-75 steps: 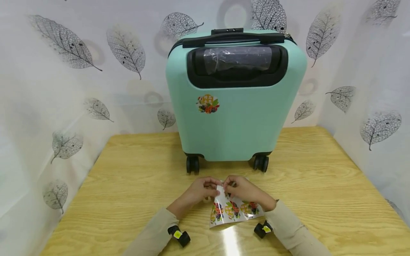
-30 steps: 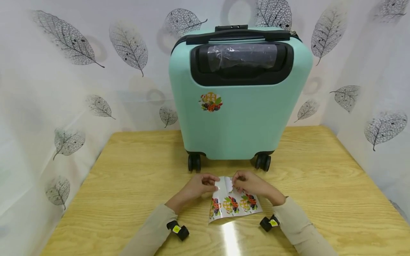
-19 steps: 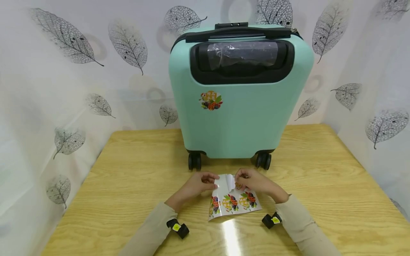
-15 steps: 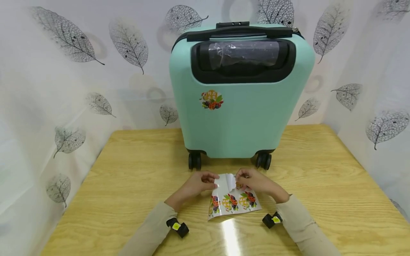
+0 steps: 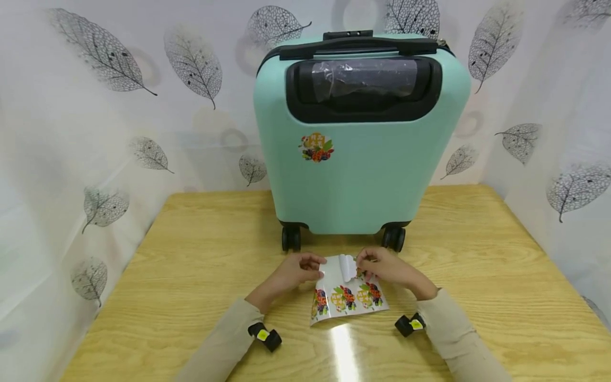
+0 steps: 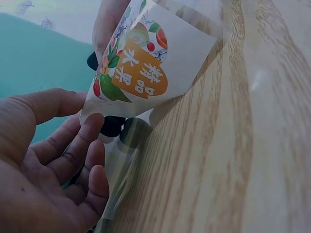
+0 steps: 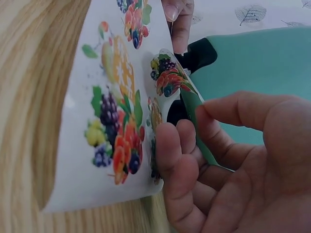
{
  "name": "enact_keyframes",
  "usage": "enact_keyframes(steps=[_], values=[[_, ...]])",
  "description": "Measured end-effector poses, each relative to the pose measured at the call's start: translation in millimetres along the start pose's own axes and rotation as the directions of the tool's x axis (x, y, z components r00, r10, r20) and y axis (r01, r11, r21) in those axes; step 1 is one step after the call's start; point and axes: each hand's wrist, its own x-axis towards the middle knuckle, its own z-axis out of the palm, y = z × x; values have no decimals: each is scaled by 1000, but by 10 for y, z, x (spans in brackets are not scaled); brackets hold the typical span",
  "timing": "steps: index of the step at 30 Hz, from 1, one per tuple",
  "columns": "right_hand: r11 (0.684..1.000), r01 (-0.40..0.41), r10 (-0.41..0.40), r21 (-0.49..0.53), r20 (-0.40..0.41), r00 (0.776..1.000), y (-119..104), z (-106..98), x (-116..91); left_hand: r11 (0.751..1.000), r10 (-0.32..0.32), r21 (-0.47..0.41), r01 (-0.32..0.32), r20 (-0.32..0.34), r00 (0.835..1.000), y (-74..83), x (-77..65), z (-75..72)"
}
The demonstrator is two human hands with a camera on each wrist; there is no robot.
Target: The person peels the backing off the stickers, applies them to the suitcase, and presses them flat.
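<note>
A white sheet of fruit stickers is held up off the wooden table, with several round fruit-printed stickers along its near edge. My left hand pinches the sheet's left edge between thumb and forefinger, as the left wrist view also shows. At the sheet's far right, my right hand pinches the edge of a partly lifted fruit sticker between thumb and forefinger. The sticker's white back curls away from the sheet. The rest of that sticker is partly hidden behind the right fingers.
Just behind the hands stands a mint-green suitcase on black wheels. One round fruit sticker is on its front, upper left. Leaf-printed white cloth surrounds the wooden table at the back and sides.
My right hand has moved right and away from the left hand. The sticker's white back has come into view, curling off the sheet. My left hand keeps its pinch.
</note>
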Motion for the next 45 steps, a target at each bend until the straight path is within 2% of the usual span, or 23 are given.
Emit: enact_keyframes(steps=[9, 19, 25, 37, 45], values=[[999, -46, 46, 14, 3, 999, 4, -56, -35, 1000, -12, 7, 12, -4, 1000, -26, 10, -10], [997, -62, 61, 54, 21, 998, -1, -140, -70, 1000, -10, -12, 10, 7, 1000, -31, 16, -24], [998, -51, 51, 34, -1, 999, -9, -209, -97, 1000, 10, -17, -10, 10, 1000, -35, 18, -35], [997, -41, 41, 67, 0, 999, -68, -269, -136, 998, 34, -52, -33, 17, 999, 1, 9, -86], [994, -58, 58, 93, -2, 998, -82, -294, -142, 998, 51, -32, -51, -1, 999, 9, 7, -92]])
